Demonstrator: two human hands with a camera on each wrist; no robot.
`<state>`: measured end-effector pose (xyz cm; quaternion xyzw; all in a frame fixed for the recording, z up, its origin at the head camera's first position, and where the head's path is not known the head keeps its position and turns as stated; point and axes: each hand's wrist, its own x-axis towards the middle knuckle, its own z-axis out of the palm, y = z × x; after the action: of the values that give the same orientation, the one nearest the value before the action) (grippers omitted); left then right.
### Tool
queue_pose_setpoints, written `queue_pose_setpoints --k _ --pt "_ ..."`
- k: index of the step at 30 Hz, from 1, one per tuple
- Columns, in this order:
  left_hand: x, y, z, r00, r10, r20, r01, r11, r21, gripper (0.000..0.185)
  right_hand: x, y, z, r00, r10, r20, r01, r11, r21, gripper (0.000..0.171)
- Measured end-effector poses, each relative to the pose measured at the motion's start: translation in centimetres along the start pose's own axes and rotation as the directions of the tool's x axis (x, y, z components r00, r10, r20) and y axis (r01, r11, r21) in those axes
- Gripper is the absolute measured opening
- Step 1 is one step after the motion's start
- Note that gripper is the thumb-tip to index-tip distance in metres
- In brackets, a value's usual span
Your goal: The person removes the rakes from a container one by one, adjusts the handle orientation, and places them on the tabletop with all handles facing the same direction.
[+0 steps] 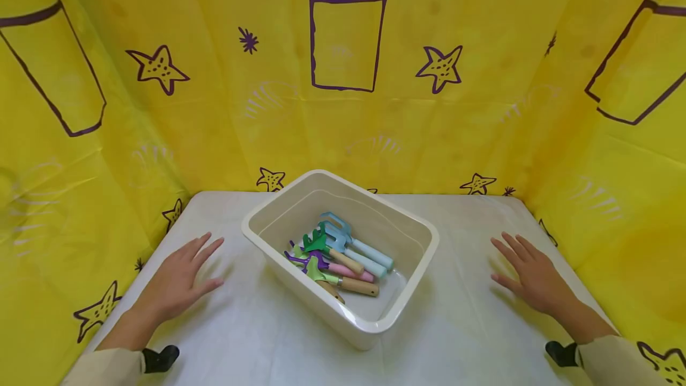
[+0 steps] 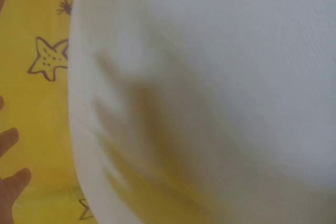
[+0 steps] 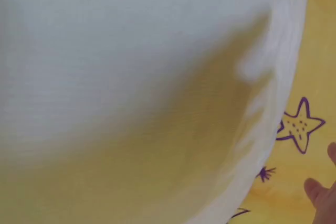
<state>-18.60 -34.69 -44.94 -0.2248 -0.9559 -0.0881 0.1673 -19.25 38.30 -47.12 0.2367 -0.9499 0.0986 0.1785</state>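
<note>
Garden hand tools [image 1: 337, 255] lie heaped in a cream plastic bin [image 1: 412, 225] that sits skewed near the middle of the white table [image 1: 257, 326], one corner pointing toward the person. Among them are two pale blue rakes with blue handles, a green rake on a wooden handle, a purple piece on a pink handle and a light green piece with a wooden handle, all with their handles pointing to the right and toward the person. Each hand is well apart from the bin, one on either side. The left hand [image 1: 179, 282] rests palm down on the table, fingers straight and slightly spread, holding nothing. The right hand [image 1: 527, 276] lies the same way on the far side, fingers stretched out flat and empty. A cream sleeve and a dark wrist strap show at each forearm. Both wrist views are blurred and show mostly the white tabletop edge against the cloth, with what are probably fingertips at the frame border. Yellow cloth [image 1: 482, 118] printed with purple stars and outlined shapes walls the table on three sides.
</note>
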Motion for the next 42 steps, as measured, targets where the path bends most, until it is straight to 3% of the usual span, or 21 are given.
queue_pose_setpoints --k 6,14,24,29,34,38,42 --pt "1.2 0.8 -0.6 0.999 -0.021 -0.031 0.019 0.997 -0.071 0.082 1.3 -0.7 -0.9 0.999 -0.029 -0.03 0.03 0.999 0.031 0.08" --pt "3.0 2.0 -1.7 0.997 -0.073 -0.041 0.067 0.989 -0.13 0.083 3.1 -1.4 -1.8 1.0 -0.01 0.013 0.01 0.998 0.069 0.078" --pt "5.0 4.7 -2.9 0.994 -0.033 -0.108 0.005 0.969 -0.249 0.081 5.2 -2.1 -2.7 0.999 0.009 0.047 -0.011 0.999 0.05 0.074" --pt "6.0 5.9 -3.3 0.986 -0.012 -0.169 -0.047 0.938 -0.342 0.076 6.5 -2.7 -3.7 0.998 0.018 0.053 -0.022 0.997 0.076 0.073" --pt "7.2 7.0 -3.4 0.979 -0.04 -0.2 -0.054 0.895 -0.443 0.066 8.3 -3.4 -4.6 0.999 0.02 0.049 -0.025 0.993 0.114 0.074" --pt "8.0 7.6 -3.2 0.978 -0.088 -0.188 -0.029 0.838 -0.545 0.059 10.2 -4.4 -5.4 0.999 0.002 0.036 -0.009 0.984 0.179 0.073" --pt "8.4 8.0 -2.8 0.98 -0.146 -0.134 0.032 0.784 -0.619 0.059 12.4 -5.7 -6.4 0.999 -0.003 0.048 -0.009 0.965 0.263 0.072"
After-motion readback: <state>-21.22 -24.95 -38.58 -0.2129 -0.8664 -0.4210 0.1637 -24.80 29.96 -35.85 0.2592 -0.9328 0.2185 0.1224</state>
